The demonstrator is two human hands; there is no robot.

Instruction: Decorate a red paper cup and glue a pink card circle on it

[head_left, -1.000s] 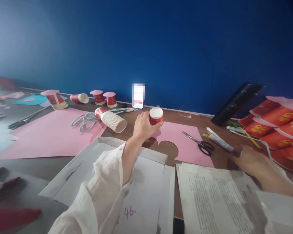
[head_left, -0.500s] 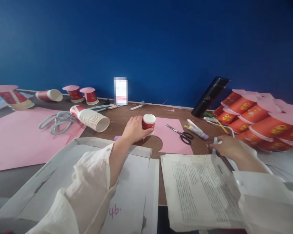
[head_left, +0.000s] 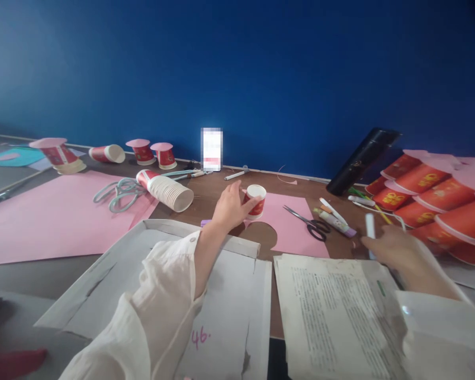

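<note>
A red paper cup [head_left: 255, 201] with a white end up stands upright by the cut-out edge of a pink paper sheet [head_left: 296, 208]. My left hand [head_left: 231, 207] is beside it, fingers stretched out on its left and the thumb against its front. On the right, my right hand [head_left: 393, 245], smeared by motion, is closed around a white marker [head_left: 370, 227] that points up. Black-handled scissors [head_left: 311, 224] lie on the pink sheet between the two hands.
Red cups with pink discs [head_left: 431, 174] are piled at right, near a leaning black bottle [head_left: 362, 161]. A nested cup stack [head_left: 170, 193], a teal cord [head_left: 124, 192] and large pink paper [head_left: 63, 221] lie left. In front are a white box lid [head_left: 237, 274] and printed pages [head_left: 332, 311].
The view has swung left, so things appear farther right. My left fingers have loosened from around the cup and straightened. My right hand still has the white marker, now held more upright.
</note>
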